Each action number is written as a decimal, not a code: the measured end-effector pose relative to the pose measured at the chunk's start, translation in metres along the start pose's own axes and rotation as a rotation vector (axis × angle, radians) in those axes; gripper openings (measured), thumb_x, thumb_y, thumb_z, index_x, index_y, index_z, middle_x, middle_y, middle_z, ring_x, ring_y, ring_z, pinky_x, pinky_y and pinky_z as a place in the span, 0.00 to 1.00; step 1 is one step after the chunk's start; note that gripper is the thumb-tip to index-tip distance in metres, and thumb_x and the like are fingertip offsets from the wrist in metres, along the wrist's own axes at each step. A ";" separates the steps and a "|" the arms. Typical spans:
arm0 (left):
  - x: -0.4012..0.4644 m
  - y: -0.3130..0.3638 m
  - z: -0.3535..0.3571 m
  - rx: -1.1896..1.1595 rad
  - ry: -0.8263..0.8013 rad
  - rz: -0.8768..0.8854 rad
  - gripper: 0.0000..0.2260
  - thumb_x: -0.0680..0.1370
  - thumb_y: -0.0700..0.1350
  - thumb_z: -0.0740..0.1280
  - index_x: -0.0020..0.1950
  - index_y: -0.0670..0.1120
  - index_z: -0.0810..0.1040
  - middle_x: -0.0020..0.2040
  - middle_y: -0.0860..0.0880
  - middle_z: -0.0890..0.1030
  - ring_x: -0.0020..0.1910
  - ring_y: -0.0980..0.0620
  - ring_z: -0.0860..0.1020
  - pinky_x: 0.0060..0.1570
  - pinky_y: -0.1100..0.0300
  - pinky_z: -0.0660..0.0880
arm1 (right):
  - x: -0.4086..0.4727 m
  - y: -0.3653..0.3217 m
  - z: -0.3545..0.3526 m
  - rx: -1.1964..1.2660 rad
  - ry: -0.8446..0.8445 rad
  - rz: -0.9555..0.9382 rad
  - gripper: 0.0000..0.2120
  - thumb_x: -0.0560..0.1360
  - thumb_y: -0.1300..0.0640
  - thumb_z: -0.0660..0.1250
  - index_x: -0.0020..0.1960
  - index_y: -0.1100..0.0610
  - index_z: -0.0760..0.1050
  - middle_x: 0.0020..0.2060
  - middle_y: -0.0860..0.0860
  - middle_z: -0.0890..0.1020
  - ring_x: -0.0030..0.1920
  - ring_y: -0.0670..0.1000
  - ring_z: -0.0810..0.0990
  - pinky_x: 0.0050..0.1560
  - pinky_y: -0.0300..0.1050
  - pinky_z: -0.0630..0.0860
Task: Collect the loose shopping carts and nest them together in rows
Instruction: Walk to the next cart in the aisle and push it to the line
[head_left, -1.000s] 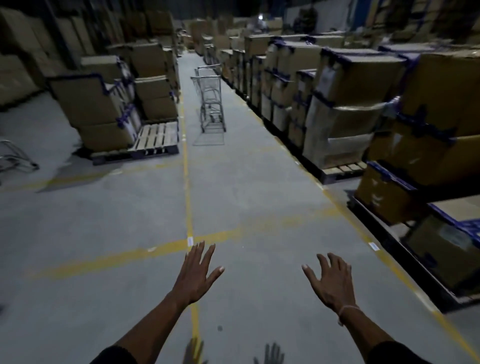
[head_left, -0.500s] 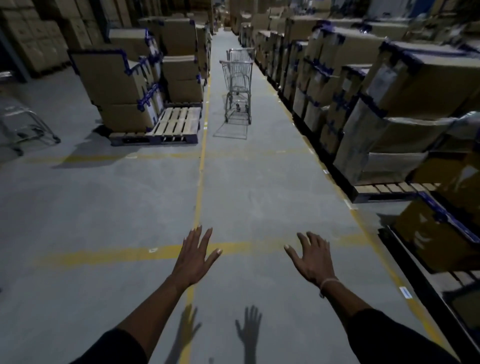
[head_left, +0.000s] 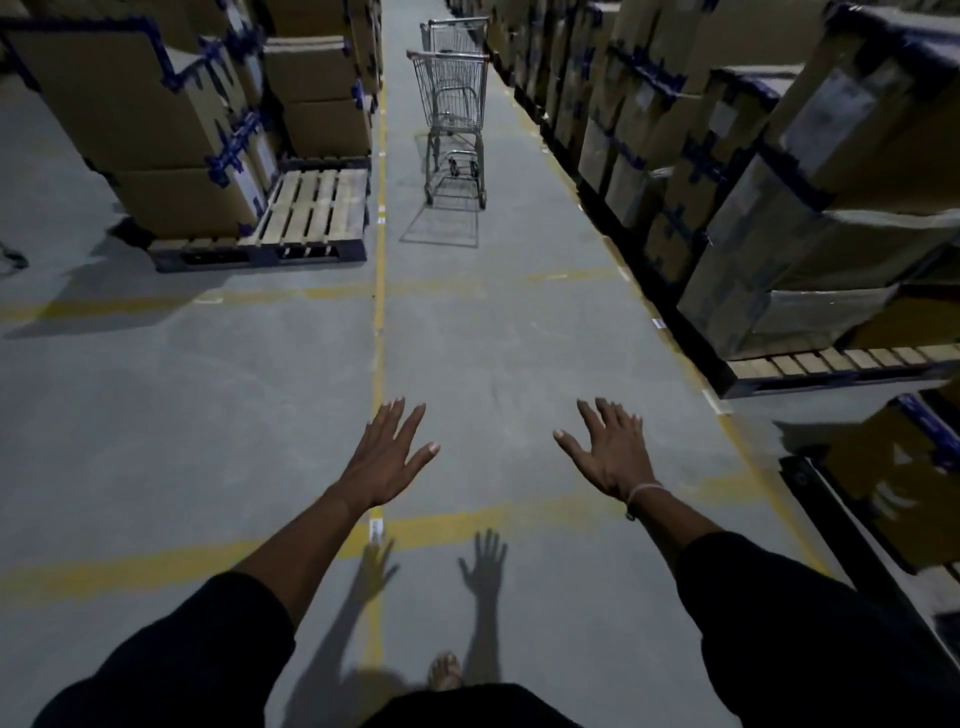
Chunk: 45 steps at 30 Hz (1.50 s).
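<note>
Closer than half a second before, the shopping cart (head_left: 453, 111) stood in the aisle ahead on the floor (head_left: 509, 332), a second cart (head_left: 457, 34) just behind it. Left hand (head_left: 387, 457) and right hand (head_left: 610, 454) reached forward, fingers spread wide, holding nothing.

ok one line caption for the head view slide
Both hands, left and right, spread empty toward two shopping carts down a box-lined warehouse aisle.

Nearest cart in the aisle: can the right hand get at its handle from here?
Probably not yet. The right hand is open and empty, well short of the cart; bare floor ahead leaves the way free.
</note>
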<state>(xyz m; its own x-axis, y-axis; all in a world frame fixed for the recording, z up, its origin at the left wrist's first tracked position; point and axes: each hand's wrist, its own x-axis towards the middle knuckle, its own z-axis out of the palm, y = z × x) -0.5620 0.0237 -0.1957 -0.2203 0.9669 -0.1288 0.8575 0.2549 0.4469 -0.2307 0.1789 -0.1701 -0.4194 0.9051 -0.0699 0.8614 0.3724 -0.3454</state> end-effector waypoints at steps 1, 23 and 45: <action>0.023 -0.007 -0.013 0.015 0.000 0.013 0.45 0.72 0.80 0.38 0.85 0.58 0.44 0.85 0.50 0.40 0.83 0.48 0.38 0.81 0.43 0.43 | 0.025 -0.008 -0.001 0.021 -0.001 0.011 0.52 0.70 0.19 0.41 0.85 0.49 0.56 0.84 0.55 0.55 0.84 0.58 0.50 0.82 0.62 0.42; 0.562 -0.076 -0.148 0.024 0.062 0.011 0.39 0.78 0.76 0.42 0.85 0.58 0.44 0.84 0.52 0.37 0.82 0.51 0.35 0.81 0.45 0.41 | 0.597 -0.037 -0.039 0.061 -0.020 -0.014 0.42 0.79 0.26 0.52 0.85 0.48 0.53 0.85 0.54 0.52 0.84 0.57 0.47 0.82 0.62 0.40; 1.102 -0.250 -0.302 -0.007 0.083 -0.026 0.46 0.72 0.79 0.37 0.85 0.56 0.46 0.85 0.49 0.39 0.83 0.48 0.37 0.81 0.46 0.42 | 1.185 -0.164 -0.041 0.013 -0.018 -0.073 0.53 0.69 0.19 0.39 0.85 0.49 0.55 0.84 0.55 0.54 0.84 0.58 0.48 0.81 0.64 0.41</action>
<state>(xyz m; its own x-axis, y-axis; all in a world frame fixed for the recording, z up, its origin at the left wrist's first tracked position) -1.1595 1.0286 -0.1821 -0.2806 0.9575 -0.0673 0.8477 0.2801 0.4505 -0.8573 1.1987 -0.1580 -0.4859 0.8719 -0.0610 0.8248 0.4343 -0.3622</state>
